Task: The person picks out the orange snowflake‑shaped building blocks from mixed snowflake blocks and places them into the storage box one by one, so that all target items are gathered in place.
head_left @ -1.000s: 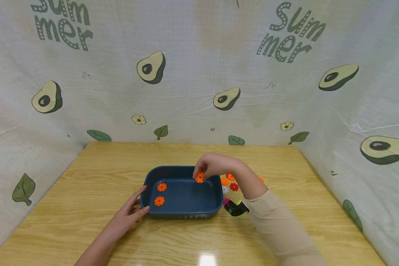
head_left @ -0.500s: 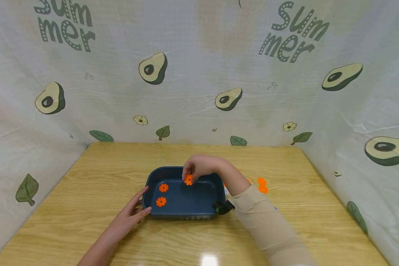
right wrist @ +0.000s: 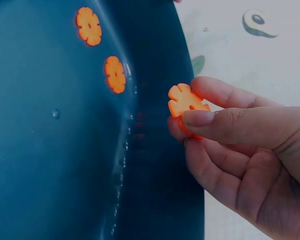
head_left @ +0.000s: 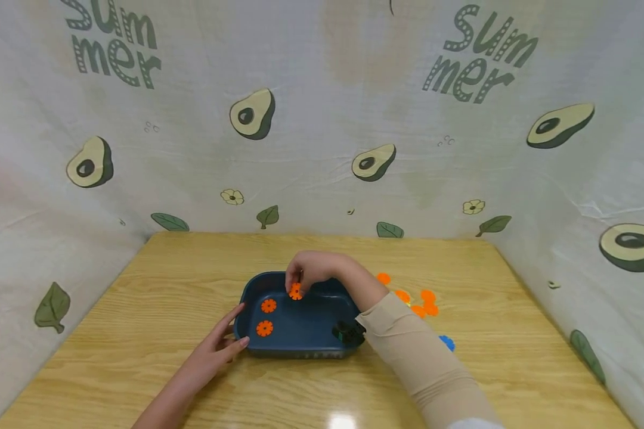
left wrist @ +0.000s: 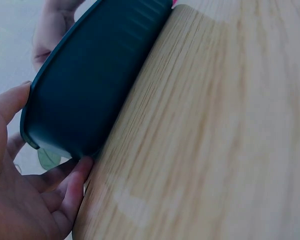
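In the head view, a dark blue rectangular tray (head_left: pixel 311 353) sits on the table with two orange flower-shaped interlocking discs, one (head_left: pixel 268 305) behind the other (head_left: pixel 265 328), flat at its left end. My right hand (head_left: pixel 312 269) is over the tray's back part, pinching a third orange disc (right wrist: pixel 182 100) between thumb and fingers, above the tray floor. My left hand (head_left: pixel 214 345) holds the left end. In the left wrist view its thumb (left wrist: pixel 15 102) is on the rim and the other fingers curl against the outer wall.
Several loose orange discs (head_left: pixel 428 296) lie to the right of the tray, partly hidden by the right arm. A blue disc (head_left: pixel 447 342) lies nearer the front. A small black device (head_left: pixel 346 332) at the right wrist overlaps the tray. Patterned cloth (head_left: pixel 311 196) surrounds the table.
My right hand has moved left over the tray with the orange disc, uncovering more loose discs at the right. The left hand stays at the tray's end.
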A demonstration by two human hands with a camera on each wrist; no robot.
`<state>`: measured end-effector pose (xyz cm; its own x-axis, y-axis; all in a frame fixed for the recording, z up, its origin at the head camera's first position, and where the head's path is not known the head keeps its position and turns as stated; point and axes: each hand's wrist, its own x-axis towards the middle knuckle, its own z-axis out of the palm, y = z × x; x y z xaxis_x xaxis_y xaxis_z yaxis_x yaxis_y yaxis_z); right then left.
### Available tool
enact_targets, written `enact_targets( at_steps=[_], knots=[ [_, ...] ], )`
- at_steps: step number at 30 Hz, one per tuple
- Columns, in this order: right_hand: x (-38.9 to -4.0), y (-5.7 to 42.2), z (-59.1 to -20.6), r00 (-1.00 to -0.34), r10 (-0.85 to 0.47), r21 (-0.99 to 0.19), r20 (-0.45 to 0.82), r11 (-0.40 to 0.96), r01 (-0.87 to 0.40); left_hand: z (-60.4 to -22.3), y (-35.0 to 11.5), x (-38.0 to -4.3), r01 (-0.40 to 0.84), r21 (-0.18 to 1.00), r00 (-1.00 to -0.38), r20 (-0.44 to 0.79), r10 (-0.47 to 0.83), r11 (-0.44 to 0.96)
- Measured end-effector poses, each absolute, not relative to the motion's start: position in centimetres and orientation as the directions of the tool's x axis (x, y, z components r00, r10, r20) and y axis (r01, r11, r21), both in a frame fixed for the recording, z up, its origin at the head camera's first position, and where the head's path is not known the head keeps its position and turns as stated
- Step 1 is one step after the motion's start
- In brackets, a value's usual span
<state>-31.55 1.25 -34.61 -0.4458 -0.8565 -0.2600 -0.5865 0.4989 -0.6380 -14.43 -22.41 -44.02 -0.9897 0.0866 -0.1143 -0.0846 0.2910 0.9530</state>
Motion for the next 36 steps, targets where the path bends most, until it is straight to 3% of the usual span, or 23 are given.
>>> enact_targets(
  at_steps=[16, 25, 36],
  knots=[
    [-32.0, -0.8, -35.9, -0.434, -0.852, -0.607, -0.294, 0.517, -0.604, -44.0, -22.4, -14.3, -0.075, 0.953, -0.990, -0.107, 0.094, 0.295],
    [-31.5, -1.1, -36.2, -0.466, -0.820, -0.628, -0.332, 0.561, -0.539, -44.0, -22.4, -14.6, -0.079, 0.955, -0.988, -0.113, 0.103, 0.287],
    [-31.3, -1.7, -36.7, -0.467, -0.812, -0.598, -0.350, 0.577, -0.556, -44.1, -22.5, -14.6, -0.053, 0.953, -0.986, -0.097, 0.133, 0.300]
  ],
)
